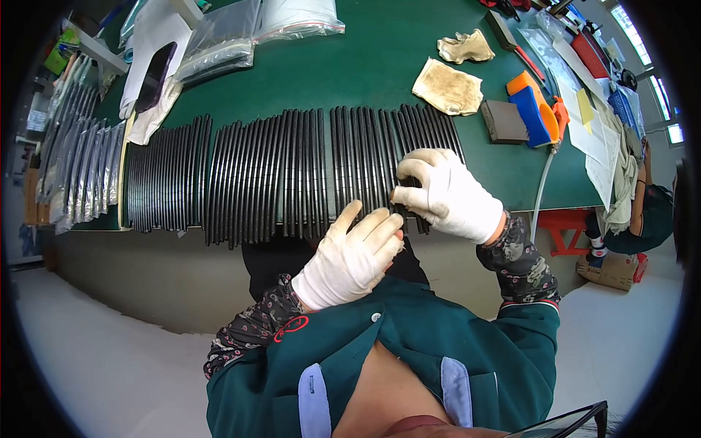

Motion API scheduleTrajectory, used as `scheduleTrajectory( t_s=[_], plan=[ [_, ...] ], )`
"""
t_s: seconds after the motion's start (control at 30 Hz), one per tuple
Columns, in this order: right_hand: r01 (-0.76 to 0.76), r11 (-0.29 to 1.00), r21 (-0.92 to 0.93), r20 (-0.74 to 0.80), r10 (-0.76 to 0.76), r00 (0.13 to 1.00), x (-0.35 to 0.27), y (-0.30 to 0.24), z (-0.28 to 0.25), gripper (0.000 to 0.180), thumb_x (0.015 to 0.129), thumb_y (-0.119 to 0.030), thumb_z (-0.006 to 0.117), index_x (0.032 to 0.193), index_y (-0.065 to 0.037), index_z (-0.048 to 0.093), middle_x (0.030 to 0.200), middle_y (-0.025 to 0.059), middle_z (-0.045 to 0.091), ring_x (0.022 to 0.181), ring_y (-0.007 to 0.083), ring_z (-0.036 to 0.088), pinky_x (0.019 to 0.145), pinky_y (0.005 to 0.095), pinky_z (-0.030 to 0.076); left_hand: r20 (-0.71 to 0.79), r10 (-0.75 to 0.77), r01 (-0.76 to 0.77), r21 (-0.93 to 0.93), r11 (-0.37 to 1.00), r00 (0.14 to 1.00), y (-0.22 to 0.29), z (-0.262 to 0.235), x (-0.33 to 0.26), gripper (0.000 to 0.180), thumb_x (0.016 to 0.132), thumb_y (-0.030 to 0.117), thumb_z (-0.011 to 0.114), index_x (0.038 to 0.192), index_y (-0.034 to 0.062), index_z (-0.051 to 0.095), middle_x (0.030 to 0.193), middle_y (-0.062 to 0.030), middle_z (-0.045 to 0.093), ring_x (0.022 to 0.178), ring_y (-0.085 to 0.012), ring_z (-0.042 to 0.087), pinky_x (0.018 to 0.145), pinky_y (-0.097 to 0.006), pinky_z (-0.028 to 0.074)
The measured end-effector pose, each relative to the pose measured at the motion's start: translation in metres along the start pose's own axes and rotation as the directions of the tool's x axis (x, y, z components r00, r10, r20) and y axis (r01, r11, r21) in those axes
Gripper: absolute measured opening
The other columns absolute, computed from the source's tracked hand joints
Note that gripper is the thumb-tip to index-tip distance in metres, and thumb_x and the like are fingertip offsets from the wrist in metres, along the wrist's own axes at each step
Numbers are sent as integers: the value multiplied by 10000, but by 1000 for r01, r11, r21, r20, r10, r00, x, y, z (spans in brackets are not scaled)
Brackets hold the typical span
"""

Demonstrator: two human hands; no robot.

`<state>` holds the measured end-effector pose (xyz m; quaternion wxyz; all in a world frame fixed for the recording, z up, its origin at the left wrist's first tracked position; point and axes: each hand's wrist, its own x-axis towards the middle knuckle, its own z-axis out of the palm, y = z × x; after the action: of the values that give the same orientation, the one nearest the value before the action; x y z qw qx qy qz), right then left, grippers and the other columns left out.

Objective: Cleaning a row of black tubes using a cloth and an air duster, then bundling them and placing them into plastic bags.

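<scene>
Several bags (108, 175) of sticks (75, 179) at worktop's (365, 69) left edge; rods (361, 150) under half-spread left hand (347, 259), curled right hand (453, 196), pinch unclear.

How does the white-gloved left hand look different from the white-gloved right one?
The white-gloved left hand is nearer the dark green shirt; the white-gloved right hand sits farther over the thin black rods. The left hand looks straighter-fingered; the right hand looks more curled. Both are gloved.
</scene>
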<state>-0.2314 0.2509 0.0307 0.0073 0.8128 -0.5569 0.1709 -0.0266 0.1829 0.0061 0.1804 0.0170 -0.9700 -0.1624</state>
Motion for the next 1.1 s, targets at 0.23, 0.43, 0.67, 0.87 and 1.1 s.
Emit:
scheduleTrajectory(
  t_s=[0.23,0.43,0.67,0.87,1.1],
  plan=[
    [-8,997,76,37,6,999,8,-1,3,268,654,-128,676,907,-132,589,993,34,559,1021,253,532,828,383,421,-31,-48,48,8,999,998,-2,-4,-8,358,640,191,677,962,54,600,1064,-77,567,1056,-231,540,936,-478,399],
    [29,999,18,94,-31,995,18,-4,-3,289,657,-122,676,932,-131,587,1001,22,563,1033,245,527,848,376,418,-67,-67,69,19,997,995,-2,-5,-13,363,632,188,685,960,61,599,1089,-75,564,1065,-233,535,940,-482,390],
    [32,999,10,142,-33,989,29,-8,2,271,683,-112,650,948,-126,591,958,28,568,1023,230,532,840,372,419,-55,-155,156,10,988,986,-1,-1,-23,403,612,211,692,981,97,577,1144,-69,553,1092,-238,531,970,-521,347],
    [83,996,39,147,-88,985,37,-6,3,243,677,-109,653,908,-107,577,1024,64,544,1061,260,513,839,386,420,-95,-176,177,2,984,980,-5,1,-31,412,619,200,694,1000,101,570,1168,-76,539,1121,-248,516,970,-531,337],
    [86,996,-28,223,-78,972,46,-7,8,312,657,-119,683,947,-103,567,1028,66,542,1066,260,520,856,391,416,-79,-190,191,4,982,979,-5,-2,-33,426,615,184,700,1012,100,569,1175,-78,538,1139,-254,508,968,-539,334]
  ],
)
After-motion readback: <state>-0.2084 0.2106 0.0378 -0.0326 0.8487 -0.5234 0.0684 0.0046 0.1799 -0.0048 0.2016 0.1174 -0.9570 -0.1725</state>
